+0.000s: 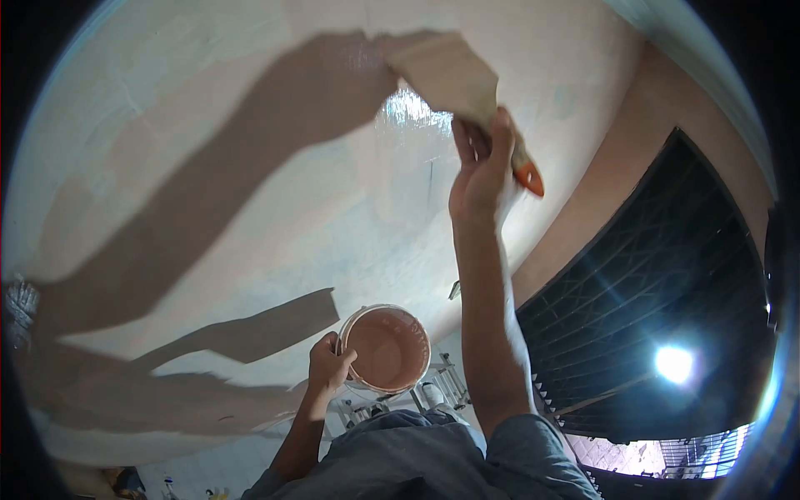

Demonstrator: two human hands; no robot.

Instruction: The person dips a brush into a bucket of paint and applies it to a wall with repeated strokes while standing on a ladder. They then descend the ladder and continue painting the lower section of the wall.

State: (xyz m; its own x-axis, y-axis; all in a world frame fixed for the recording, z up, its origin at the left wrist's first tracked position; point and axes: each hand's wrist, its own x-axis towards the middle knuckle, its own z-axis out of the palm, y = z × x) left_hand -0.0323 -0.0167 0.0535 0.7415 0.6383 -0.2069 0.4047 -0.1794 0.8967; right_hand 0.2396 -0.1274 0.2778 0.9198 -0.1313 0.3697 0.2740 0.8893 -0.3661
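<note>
My right hand [483, 167] is raised against the wall, its fingers closed on the handle of a wide, flat paintbrush [450, 77]. The broad beige head points up and left over the wall, and the handle's orange end sticks out below the hand. Just under the head, a patch of wall [412, 112] shines as if wet. Lower down, my left hand [330, 363] grips the near-left rim of a round bucket [385, 350], thumb over the edge. Pinkish-brown material coats the bucket's inside.
The pale, patchy wall [275, 233] carries large shadows of the arm and brush. At the right stands a dark slatted panel [633, 283] with a bright lamp [673, 364] before it. Metal framework [450, 383] shows below the bucket, with small items on the floor at lower left.
</note>
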